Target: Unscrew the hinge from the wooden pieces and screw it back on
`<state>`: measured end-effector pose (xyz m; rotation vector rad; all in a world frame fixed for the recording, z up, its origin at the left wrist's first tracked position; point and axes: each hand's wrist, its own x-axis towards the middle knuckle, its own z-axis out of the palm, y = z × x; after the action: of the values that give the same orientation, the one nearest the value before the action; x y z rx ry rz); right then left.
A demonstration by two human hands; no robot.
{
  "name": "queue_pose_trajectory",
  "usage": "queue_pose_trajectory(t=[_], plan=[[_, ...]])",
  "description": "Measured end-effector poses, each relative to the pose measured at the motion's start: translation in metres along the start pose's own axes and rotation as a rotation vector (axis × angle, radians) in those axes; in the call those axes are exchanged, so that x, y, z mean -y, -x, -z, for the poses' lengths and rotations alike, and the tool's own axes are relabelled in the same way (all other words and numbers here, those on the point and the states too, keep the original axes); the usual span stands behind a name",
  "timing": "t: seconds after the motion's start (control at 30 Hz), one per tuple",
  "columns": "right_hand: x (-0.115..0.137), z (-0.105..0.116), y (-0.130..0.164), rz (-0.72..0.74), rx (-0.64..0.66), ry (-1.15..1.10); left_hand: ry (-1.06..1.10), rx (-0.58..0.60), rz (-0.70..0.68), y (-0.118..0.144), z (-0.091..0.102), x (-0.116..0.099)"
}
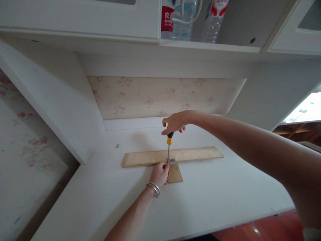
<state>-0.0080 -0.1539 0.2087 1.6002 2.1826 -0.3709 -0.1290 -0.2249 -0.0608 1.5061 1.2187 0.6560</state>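
My right hand (177, 122) is closed around the black and yellow handle of a screwdriver (169, 140), held upright with its shaft pointing down. The screwdriver's tip meets the left end of a small metal hinge (172, 161). That hinge lies across the joint between a long wooden board (145, 157) and a short wooden piece (176, 174). Fingers of my left hand (159, 172) are pinched together beside the hinge, close to the tip and at the short piece's left edge. What they pinch is hidden. Silver bracelets (153, 189) circle my left wrist.
Small dark items (117, 146) lie on the white desk top (213, 194) to the left. A white side panel (57, 100) rises at left. Overhead, a cabinet shelf (210, 47) holds plastic bottles (213, 25). Floral wallpaper (150, 97) covers the back.
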Motion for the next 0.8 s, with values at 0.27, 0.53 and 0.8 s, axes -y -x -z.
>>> queue_pose_trajectory(t=[0.27,0.53,0.8], plan=[[0.003,0.003,0.000,0.046,0.025,0.036,0.005,0.009,-0.006,0.000,0.001,-0.001],[-0.013,-0.001,0.002,0.226,-0.075,0.110,0.001,0.006,0.007,0.000,0.000,-0.001],[-0.007,0.000,0.000,-0.083,-0.047,-0.089,-0.002,-0.004,-0.008,0.000,0.001,-0.001]])
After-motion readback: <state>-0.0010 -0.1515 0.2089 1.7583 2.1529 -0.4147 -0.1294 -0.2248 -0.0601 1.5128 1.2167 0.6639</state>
